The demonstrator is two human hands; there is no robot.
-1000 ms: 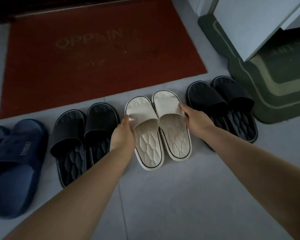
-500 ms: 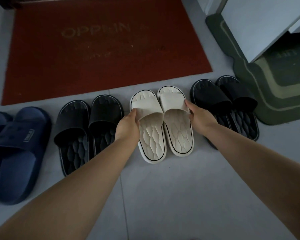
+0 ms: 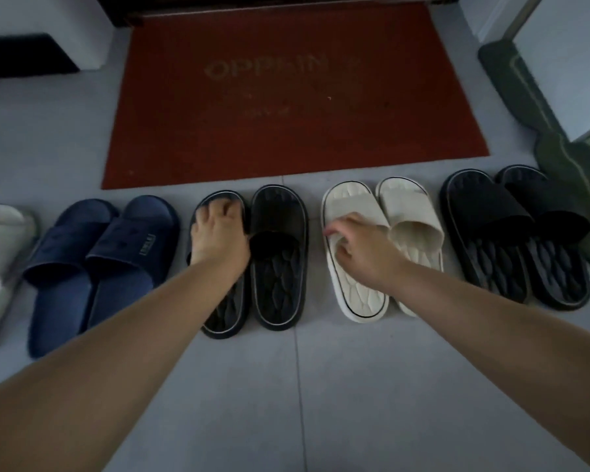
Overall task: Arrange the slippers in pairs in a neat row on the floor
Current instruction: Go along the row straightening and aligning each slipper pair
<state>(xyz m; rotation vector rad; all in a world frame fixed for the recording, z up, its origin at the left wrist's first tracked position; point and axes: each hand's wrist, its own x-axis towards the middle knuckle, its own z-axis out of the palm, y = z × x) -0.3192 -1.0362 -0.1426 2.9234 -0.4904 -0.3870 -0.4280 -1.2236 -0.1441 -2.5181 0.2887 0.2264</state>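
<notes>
- A grey tiled floor [image 3: 321, 386] is stretching out below a red rectangular doormat [image 3: 293, 97] and a green mat [image 3: 566, 165].
- Four pairs are sitting in a row on it: one navy foam slipper pair [image 3: 103, 260], one cream slipper pair [image 3: 413, 212], two black ones.
- The left hand [image 3: 218, 233] is gripping the middle black rubber slipper pair [image 3: 280, 260].
- The right hand [image 3: 365, 250], blurred, is touching the cream pair; grip unclear.

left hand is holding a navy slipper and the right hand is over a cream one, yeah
No. The head view shows the left hand holding a black slipper, not a navy one; the navy pair lies untouched further left. The right hand is over a cream slipper.
</notes>
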